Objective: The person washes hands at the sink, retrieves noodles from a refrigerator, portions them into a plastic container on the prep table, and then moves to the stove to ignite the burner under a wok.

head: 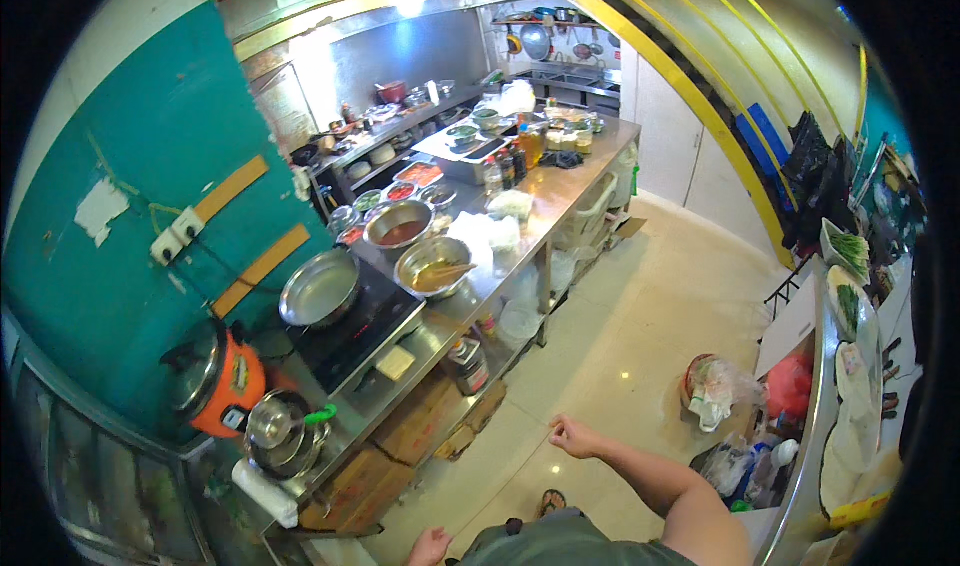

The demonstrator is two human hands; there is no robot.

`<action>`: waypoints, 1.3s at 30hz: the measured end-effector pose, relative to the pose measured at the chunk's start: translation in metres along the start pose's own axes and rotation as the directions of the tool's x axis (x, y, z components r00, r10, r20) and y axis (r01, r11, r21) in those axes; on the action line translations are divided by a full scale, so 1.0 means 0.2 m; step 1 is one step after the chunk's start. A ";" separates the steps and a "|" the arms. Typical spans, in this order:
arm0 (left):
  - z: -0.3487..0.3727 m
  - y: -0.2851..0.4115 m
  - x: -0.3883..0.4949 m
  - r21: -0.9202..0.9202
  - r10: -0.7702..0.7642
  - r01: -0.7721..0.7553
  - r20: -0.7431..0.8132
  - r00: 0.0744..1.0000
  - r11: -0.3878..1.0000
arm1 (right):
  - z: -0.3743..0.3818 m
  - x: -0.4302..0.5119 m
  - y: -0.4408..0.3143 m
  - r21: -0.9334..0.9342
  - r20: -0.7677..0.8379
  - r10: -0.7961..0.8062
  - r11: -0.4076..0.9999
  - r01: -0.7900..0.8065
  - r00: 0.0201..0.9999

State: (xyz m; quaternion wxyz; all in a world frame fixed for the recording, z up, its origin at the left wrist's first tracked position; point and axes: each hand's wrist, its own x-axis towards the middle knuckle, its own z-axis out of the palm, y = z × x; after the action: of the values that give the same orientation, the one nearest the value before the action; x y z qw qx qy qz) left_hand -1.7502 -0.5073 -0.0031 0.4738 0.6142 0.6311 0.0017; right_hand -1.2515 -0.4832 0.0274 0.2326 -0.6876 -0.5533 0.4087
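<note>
My right hand (574,438) is held out over the tiled floor with its fingers curled. Low in the picture, my left hand (430,547) is partly cut off by the edge. A thin line on view between them could be a string or a floor joint; I cannot tell which. On the steel counter to the left, a wide metal pan (320,287) stands on a black induction cooktop (375,324). Beside it are a metal bowl with reddish liquid (399,225) and another with yellowish liquid (433,266) and a wooden utensil. A yellow sponge (395,363) lies at the cooktop's front.
An orange rice cooker (229,378) stands by the green wall, near a pot with a strainer (271,423). Cardboard boxes (360,483) and a dark bottle (470,365) sit under the counter. A bag-lined bin (712,390) and a side table (806,423) are at the right.
</note>
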 end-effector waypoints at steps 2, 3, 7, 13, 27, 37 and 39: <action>0.06 0.48 0.23 -0.135 0.194 -0.187 0.038 0.980 0.973 | -0.18 -0.11 0.09 0.054 -0.187 0.032 0.998 -0.022 0.982; 0.06 0.74 0.36 -0.232 0.201 -0.180 0.070 0.977 0.956 | -0.25 -0.15 0.11 0.128 -0.105 0.096 0.988 -0.082 0.990; 0.01 1.67 0.85 -0.725 0.284 0.068 0.353 0.892 0.686 | -0.39 -0.09 0.14 0.343 0.054 0.249 0.905 -0.253 0.967; 0.02 2.65 1.81 -0.950 0.249 0.300 0.311 0.917 0.083 | -0.89 0.61 0.19 0.558 0.058 0.334 0.770 -0.308 0.941; 0.03 3.41 2.85 -0.997 -0.241 -0.003 -0.022 0.970 0.076 | -2.42 3.18 -0.02 0.203 -0.434 0.226 0.968 -0.150 0.872; 0.09 3.49 2.66 -0.970 -0.311 -0.175 -0.221 0.924 0.171 | -2.68 4.24 0.09 -0.353 -0.356 -0.235 0.930 0.103 0.904; 0.12 3.54 2.58 -0.985 -0.396 -0.158 -0.173 0.902 0.069 | -2.67 4.28 0.14 -0.332 -0.359 -0.293 0.927 0.172 0.886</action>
State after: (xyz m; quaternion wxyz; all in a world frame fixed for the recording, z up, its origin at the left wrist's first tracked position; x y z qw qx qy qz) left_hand -1.0832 0.0533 0.0885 0.6194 0.0566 0.5906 0.5141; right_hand -0.7532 0.3929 0.0434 0.2855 -0.7113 -0.6265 0.1414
